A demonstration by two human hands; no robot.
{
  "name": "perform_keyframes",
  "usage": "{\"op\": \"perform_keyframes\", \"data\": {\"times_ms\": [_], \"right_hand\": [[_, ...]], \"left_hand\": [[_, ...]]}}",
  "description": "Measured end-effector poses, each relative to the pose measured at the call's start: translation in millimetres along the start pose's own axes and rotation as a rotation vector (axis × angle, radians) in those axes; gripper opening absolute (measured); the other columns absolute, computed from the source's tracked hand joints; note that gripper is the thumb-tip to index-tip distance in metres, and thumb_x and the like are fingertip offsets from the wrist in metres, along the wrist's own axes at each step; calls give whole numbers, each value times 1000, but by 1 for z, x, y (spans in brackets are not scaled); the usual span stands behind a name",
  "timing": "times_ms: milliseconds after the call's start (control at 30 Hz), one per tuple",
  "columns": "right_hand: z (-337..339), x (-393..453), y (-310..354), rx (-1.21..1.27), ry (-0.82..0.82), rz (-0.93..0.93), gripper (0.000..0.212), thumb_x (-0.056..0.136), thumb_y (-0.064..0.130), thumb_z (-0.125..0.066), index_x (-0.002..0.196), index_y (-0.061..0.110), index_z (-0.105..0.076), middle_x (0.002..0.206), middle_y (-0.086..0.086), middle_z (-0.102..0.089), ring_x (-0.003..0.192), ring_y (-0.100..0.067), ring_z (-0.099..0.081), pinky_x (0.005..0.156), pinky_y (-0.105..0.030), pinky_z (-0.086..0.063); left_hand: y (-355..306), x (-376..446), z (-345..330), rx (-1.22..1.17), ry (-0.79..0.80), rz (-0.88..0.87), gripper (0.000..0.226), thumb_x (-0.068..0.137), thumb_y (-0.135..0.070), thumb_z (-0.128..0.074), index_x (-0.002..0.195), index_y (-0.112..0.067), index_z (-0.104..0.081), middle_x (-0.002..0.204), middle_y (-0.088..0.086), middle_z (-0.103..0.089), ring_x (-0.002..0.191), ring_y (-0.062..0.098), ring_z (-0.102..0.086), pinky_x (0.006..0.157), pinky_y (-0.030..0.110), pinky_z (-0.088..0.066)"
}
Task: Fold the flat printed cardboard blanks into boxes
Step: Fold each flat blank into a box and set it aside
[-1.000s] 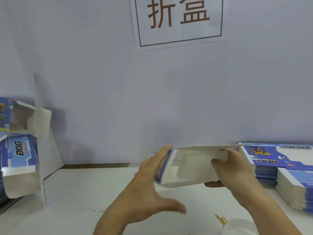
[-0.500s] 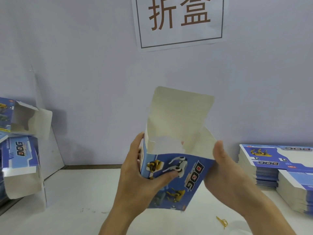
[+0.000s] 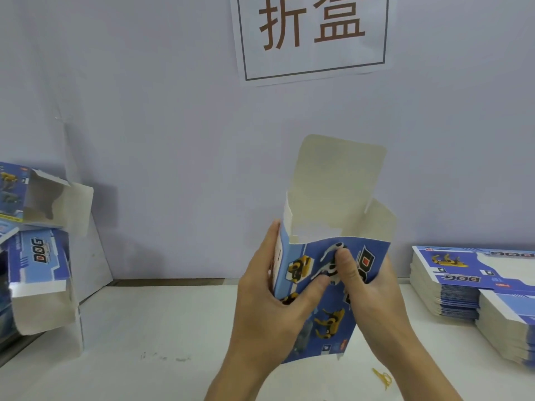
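Note:
I hold a blue printed cardboard box point(image 3: 327, 287) upright in front of me, its top open with the white lid flap standing up and a side flap out to the right. My left hand point(image 3: 269, 296) grips its left edge, thumb across the printed front. My right hand point(image 3: 373, 296) grips the right side, thumb pressed on the front beside the left thumb. A stack of flat printed blanks point(image 3: 460, 282) lies on the table at the right. Folded boxes point(image 3: 37, 256) with open ends are piled at the left.
A white table point(image 3: 162, 328) spreads below, with a small yellow rubber band point(image 3: 382, 377) lying near my right wrist. A second pile of blanks point(image 3: 509, 322) sits at the far right edge. A pale wall with a paper sign point(image 3: 312, 36) stands behind.
The box was turned from lying sideways with its open end toward me to standing upright with the printed front facing me. My right thumb has moved onto the front next to my left thumb.

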State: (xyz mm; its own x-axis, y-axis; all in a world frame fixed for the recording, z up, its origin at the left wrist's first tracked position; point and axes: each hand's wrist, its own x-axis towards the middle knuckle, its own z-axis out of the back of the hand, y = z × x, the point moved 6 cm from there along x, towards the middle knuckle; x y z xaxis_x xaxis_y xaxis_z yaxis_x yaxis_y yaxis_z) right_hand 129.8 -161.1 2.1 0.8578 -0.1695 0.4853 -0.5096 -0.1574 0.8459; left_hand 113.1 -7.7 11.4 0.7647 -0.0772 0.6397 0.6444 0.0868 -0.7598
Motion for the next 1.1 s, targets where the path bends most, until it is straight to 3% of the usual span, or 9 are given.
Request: {"op": "perform_keyframes", "data": {"times_ms": [200,333,433,500,600,733,933,1000,1100], "right_hand": [[5,5,9,203,-75,-132,59,57,64,-69,101,25,-65,89,-5,-78,78,-25,-76,54,-38,-61],[-3,5,26,428,127,-180,71,65,60,-82,125,27,-64,115,-5,-74,100,-26,-73,67,-37,-62],[-12,1,33,350,258,-102,81,66,61,-82,136,31,-53,128,-2,-68,113,-27,-68,80,-42,-60],[-16,1,31,158,206,-52,80,64,69,-77,134,41,-49,125,7,-69,111,-22,-69,84,-44,-59],[-8,4,27,21,20,0,70,67,65,-78,127,43,-49,110,14,-73,93,-15,-75,65,-32,-62],[8,7,18,36,-104,-48,62,67,57,-75,119,31,-55,100,10,-76,81,-17,-76,54,-25,-59],[2,3,11,166,112,-345,62,70,46,-74,123,17,-59,104,-9,-77,84,-33,-76,57,-38,-61],[-4,-1,12,184,202,-424,61,69,44,-74,121,15,-63,101,-12,-77,78,-34,-76,53,-36,-59],[-25,-5,17,171,346,-565,64,51,47,-88,102,9,-77,81,-14,-77,61,-27,-74,46,-28,-56]], "left_hand": [[2,3,29,33,4,114,89,61,-52,-80,136,-59,-33,122,-48,-46,120,-17,-48,75,11,-55],[3,5,41,86,-8,120,87,63,-59,-79,141,-46,-42,125,-27,-56,109,-5,-61,74,15,-56],[0,8,33,72,10,110,55,84,-55,-68,133,-32,-58,113,-10,-72,100,12,-70,74,19,-56],[-4,8,31,31,5,100,36,88,-50,-59,115,-28,-67,102,-3,-74,93,19,-71,71,23,-56],[-14,8,27,1,60,76,39,87,-55,-58,98,-19,-69,96,14,-71,93,37,-66,81,48,-56],[-19,5,10,-25,184,152,31,93,-43,-55,109,-19,-67,103,1,-75,96,20,-72,79,34,-60],[4,10,18,10,132,424,29,91,-53,-54,96,-29,-68,109,-4,-75,84,7,-72,64,9,-49],[7,13,25,-76,59,502,33,84,-63,-65,95,-33,-72,111,-4,-75,83,7,-72,68,15,-53],[2,12,35,-257,-63,517,65,84,-60,-68,135,-24,-51,126,7,-69,89,8,-74,84,32,-57]]}}
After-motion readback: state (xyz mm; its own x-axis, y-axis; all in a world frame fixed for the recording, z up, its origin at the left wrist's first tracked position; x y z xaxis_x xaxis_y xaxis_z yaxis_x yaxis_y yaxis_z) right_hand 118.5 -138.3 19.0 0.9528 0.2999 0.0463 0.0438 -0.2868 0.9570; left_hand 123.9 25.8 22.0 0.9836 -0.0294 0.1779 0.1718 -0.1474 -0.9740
